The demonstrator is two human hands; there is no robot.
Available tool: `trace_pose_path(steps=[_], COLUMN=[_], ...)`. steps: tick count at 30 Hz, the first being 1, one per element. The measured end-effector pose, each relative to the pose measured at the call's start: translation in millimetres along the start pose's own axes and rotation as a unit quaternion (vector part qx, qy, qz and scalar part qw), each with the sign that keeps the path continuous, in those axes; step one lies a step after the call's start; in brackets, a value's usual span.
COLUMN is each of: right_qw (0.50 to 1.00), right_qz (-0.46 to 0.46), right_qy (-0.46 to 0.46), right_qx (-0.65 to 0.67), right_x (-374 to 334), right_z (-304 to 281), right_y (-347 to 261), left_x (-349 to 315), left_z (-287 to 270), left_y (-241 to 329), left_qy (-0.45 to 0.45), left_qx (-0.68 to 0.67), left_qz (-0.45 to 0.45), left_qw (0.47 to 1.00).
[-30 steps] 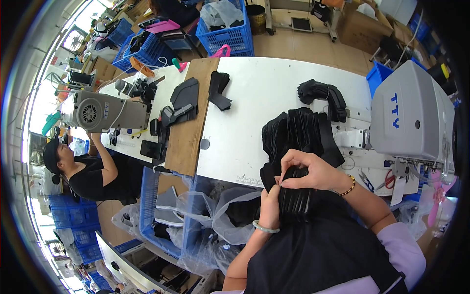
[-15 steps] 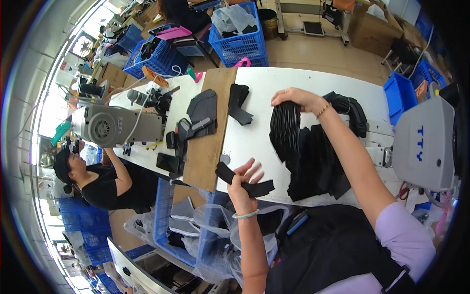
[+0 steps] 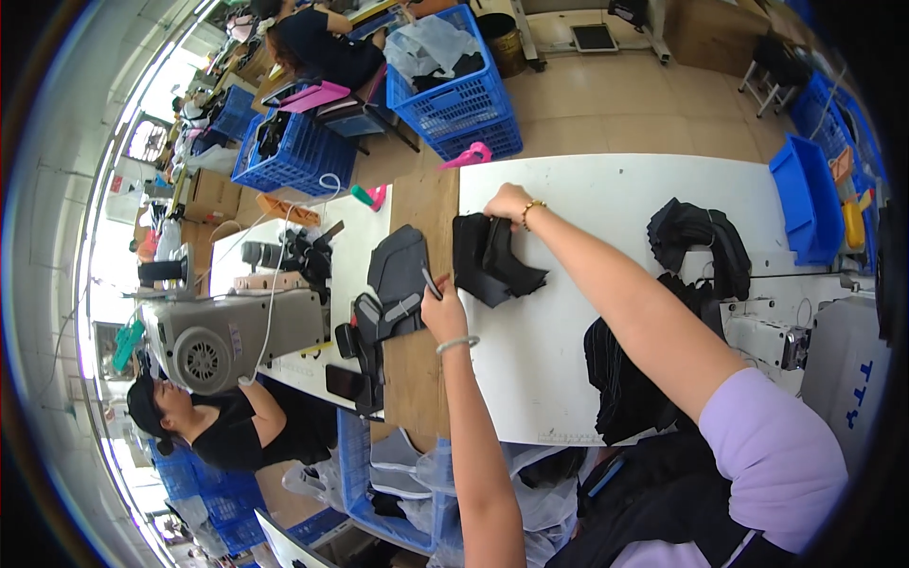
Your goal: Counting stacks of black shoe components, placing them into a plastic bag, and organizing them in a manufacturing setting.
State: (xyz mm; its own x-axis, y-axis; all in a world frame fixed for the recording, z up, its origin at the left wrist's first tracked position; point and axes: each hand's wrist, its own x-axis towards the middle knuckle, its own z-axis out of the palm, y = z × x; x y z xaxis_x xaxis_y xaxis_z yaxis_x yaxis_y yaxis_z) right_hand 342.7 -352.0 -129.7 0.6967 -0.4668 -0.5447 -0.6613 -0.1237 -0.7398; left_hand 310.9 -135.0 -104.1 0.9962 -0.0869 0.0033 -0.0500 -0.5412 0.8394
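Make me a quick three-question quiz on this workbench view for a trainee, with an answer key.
1. Which of the person's hands is at the far end of the black pieces, left or right?
2. True or false: the blue bin stands to the right of those pieces.
3. The board near the left hand looks like: a) clear glass, b) brown wood, c) green rubber.

Key:
1. The right hand.
2. True.
3. b.
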Motion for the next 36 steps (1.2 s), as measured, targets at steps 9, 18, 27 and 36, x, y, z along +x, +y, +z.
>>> trace_pose_path(steps=[9,18,27,36], right_qw=[0.971,0.875,0.927,0.911], right_qz=[-0.134,0.230,0.151,0.148], right_qy=[0.146,0.222,0.284,0.275], right_qx=[-0.134,-0.364,-0.191,-0.268], right_x=[-45.0,-178.4,-183.4,-172.7], right_z=[-25.6,-218.3,-213.0,-218.1], right_y=[-0.3,181.2,235.0,223.6], left_x=[23.9,-98.8,-191.0,-214.5], left_z=[28.2,1.2,-10.9,-43.2], left_y=[-5.3,23.7,31.5,20.1], left_qy=[-0.007,-0.094,-0.239,-0.241], left_qx=[0.081,-0.096,-0.142,-0.176], left_qz=[0.086,-0.011,-0.122,-0.137], left_qw=[0.993,0.991,0.953,0.945])
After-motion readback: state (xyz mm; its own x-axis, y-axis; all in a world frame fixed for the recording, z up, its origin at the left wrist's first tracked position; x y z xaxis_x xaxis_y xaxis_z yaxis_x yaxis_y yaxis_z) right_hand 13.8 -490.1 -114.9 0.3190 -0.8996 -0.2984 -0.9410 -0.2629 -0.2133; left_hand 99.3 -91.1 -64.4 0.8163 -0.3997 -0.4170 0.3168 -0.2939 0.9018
